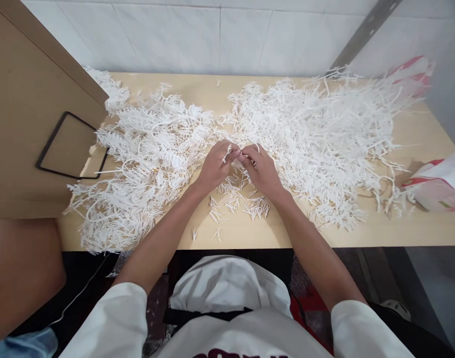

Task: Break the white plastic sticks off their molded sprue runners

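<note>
At frame centre, my left hand holds a white sprig; my right hand pinches narrowly with a white strand. Judged step: fine picking, requiring steady fingertips next.

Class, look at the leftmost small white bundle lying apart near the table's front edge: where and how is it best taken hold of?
Pinch the small white bundle across its middle, from above, thumb and forefinger on its long sides. It looks slim, its length running toward the front edge of the table, and lies apart from the left heap, so fingers should fit.
</note>
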Tool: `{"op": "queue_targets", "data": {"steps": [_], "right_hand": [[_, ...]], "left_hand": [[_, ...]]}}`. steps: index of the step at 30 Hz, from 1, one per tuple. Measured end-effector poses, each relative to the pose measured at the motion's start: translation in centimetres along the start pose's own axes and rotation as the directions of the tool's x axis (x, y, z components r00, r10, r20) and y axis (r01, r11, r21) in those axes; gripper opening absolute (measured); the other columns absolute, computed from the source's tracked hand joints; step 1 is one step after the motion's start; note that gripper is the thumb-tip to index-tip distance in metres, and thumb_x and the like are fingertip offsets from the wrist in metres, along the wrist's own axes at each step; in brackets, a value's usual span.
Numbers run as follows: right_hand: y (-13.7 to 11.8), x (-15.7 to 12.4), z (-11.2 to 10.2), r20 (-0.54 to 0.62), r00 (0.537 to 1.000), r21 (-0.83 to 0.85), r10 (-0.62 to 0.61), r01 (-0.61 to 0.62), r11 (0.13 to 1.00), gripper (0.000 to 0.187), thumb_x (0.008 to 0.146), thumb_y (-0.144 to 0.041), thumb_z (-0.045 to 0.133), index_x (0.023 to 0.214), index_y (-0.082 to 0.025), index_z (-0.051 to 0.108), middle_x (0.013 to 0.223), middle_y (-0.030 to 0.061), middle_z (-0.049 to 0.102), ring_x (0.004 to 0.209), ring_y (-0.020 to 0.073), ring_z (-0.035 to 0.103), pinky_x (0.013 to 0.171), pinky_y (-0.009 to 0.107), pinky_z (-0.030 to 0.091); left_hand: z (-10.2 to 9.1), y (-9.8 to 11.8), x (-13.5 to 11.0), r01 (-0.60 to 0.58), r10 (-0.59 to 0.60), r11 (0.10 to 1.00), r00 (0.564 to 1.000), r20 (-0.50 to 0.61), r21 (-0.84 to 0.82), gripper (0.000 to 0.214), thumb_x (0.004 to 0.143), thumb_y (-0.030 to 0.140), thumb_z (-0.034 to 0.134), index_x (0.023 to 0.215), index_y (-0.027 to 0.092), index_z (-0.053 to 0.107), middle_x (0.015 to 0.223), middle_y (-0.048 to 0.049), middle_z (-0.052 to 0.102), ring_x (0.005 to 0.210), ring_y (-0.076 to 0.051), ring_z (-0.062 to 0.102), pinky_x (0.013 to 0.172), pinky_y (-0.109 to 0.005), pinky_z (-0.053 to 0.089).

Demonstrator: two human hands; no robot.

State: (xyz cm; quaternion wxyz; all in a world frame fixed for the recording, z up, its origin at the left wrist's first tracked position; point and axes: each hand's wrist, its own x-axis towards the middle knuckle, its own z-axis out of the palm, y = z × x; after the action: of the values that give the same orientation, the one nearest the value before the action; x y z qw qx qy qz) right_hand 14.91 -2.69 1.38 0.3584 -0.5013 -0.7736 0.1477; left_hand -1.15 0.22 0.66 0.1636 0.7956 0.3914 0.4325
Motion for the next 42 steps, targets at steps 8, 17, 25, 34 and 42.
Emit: {"op": "queue_targets", "data": {"steps": [8, 17, 25, 34, 42], "right_hand": [[0.1, -0.1, 0.4, 0.0, 0.992, -0.071, 0.125, -0.124, 0.99, 0.015, 0.089, -0.029, 0.049, 0.099, -0.026, 0.06, 0.093, 0.0011, 0.067, 0.079, 0.016, 0.061, 0.072, 0.032, 0.047], [0.5, 0.0, 0.3, -0.127, 0.991, -0.224, -0.026, -0.003, 0.975, 0.015, 0.083, -0.024, 0.053, 0.078, -0.022, 0.066, 0.071, -0.0004, 0.064, 0.066, 0.0126, 0.055, 0.063, 0.027, 0.041], [1.2, 0.0, 1.2, -0.352, 0.881, -0.365, -0.317, 0.183, 0.913, 0.015, 0.084, -0.021, 0.052, 0.076, -0.023, 0.065, 0.065, -0.002, 0.066, 0.061, 0.0112, 0.057, 0.065, 0.029, 0.043], [1.1, -0.1, 0.6, -0.41, 0.858, -0.308, -0.311, 0.191, 0.932, 0.014, 0.084, -0.026, 0.054, 0.073, -0.023, 0.062, 0.062, -0.0025, 0.063, 0.059, 0.0121, 0.055, 0.066, 0.03, 0.044], [0.4, 0.1, -0.3, -0.018, 1.0, -0.035, -0.006, 0.006, 0.999, 0.028, 0.094, -0.044, 0.041, 0.081, -0.022, 0.053, 0.075, -0.0011, 0.056, 0.067, 0.0116, 0.05, 0.064, 0.027, 0.039]], "left_hand": [[0.5, -0.8, -0.8, -0.142, 0.115, 0.95, 0.987, 0.111, 0.277, 0.028, 0.098, 0.034, 0.031, 0.088, 0.02, 0.053, 0.085, -0.0063, 0.059, 0.085, -0.02, 0.055, 0.076, -0.036, 0.043], [0.5, 0.1, -0.5, -0.11, 0.084, 0.971, 0.988, 0.127, 0.212, 0.032, 0.098, 0.035, 0.03, 0.087, 0.017, 0.054, 0.083, -0.0072, 0.061, 0.081, -0.018, 0.055, 0.08, -0.034, 0.042], [1.2, 0.7, -0.2, 0.257, -0.247, 0.894, 0.966, 0.074, -0.368, 0.02, 0.09, 0.033, 0.047, 0.075, 0.019, 0.05, 0.067, 0.0015, 0.051, 0.063, -0.01, 0.046, 0.065, -0.026, 0.039], [1.8, 1.4, -0.3, 0.383, -0.367, 0.601, 0.912, 0.183, -0.702, 0.023, 0.088, 0.034, 0.052, 0.071, 0.019, 0.051, 0.063, 0.0034, 0.044, 0.06, -0.008, 0.042, 0.062, -0.023, 0.037], [0.9, 0.0, -0.6, 0.083, -0.072, 0.945, 0.996, 0.048, -0.317, 0.016, 0.091, 0.031, 0.049, 0.083, 0.019, 0.057, 0.077, -0.0012, 0.059, 0.073, -0.012, 0.052, 0.073, -0.027, 0.039]]}}
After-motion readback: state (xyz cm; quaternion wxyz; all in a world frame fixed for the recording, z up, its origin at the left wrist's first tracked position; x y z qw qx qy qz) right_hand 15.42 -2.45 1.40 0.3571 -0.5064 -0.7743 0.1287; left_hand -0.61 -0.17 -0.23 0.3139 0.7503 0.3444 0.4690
